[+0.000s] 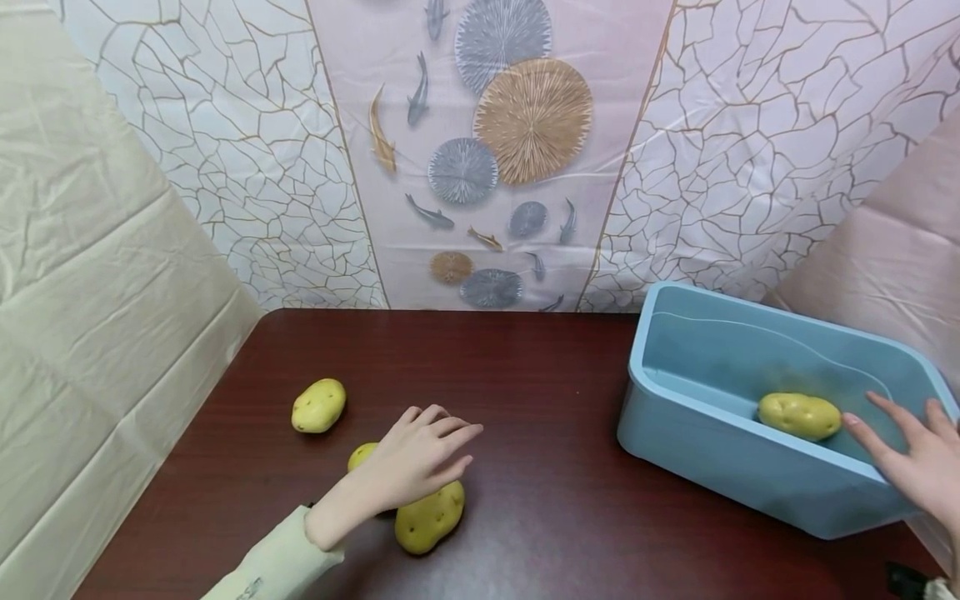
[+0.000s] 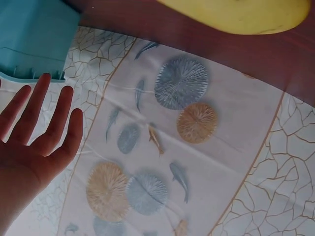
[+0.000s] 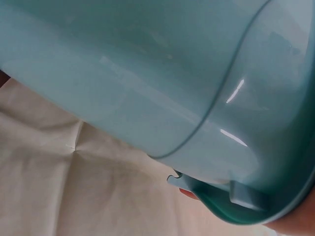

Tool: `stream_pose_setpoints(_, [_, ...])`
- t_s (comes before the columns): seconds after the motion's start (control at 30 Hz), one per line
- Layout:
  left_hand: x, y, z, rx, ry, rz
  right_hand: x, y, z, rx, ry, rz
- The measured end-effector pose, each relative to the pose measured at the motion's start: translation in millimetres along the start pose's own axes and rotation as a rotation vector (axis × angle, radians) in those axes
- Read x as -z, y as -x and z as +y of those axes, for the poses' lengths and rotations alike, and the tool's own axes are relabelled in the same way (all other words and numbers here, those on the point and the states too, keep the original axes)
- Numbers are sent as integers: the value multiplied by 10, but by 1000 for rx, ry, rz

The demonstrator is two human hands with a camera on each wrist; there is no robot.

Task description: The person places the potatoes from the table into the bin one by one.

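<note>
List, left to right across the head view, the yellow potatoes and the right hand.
Lone yellow oval potato, yellow potato partly hidden by the bare left hand, dimpled yellow potato nearest the viewer, oblong yellow potato inside the blue plastic bin, bare right hand.

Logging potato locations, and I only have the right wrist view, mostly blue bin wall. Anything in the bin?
Observer: Yes, the head view shows one potato inside the bin.
Operator: Any outside?
Observer: Three more potatoes lie on the table.
Operator: Is the left hand holding one?
Observer: No. In the left wrist view, the left hand has its fingers spread, nothing in their grasp.
</note>
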State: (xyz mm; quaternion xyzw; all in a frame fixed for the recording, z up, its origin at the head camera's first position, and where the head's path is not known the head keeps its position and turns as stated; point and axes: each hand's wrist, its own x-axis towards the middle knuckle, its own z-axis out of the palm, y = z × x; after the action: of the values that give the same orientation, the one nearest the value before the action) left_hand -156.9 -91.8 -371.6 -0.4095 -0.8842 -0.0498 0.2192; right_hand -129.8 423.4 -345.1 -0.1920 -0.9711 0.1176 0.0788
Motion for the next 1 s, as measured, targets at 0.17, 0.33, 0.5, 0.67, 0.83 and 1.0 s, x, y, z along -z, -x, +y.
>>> stream_pose_setpoints(0.17, [-10,64,-4,9,8,-27,-9,-9,23,4,1,1])
stream_pose_setpoints(0.33, [-42,119,4,7,15,-43,-48,-40,75,24,-1,8])
stream_pose_setpoints(0.5, [-83,182,17,-12,6,-25,-57,-66,93,64,8,18])
stream_pose_setpoints(0.67, [-108,246,43,-36,3,-6,-48,-64,94,78,13,18])
stream_pose_setpoints(0.83, [-145,309,65,-69,-39,5,-58,-69,109,63,5,20])
stream_pose_setpoints(1.0, [-209,368,94,-91,-79,32,-57,-74,119,49,-2,19])
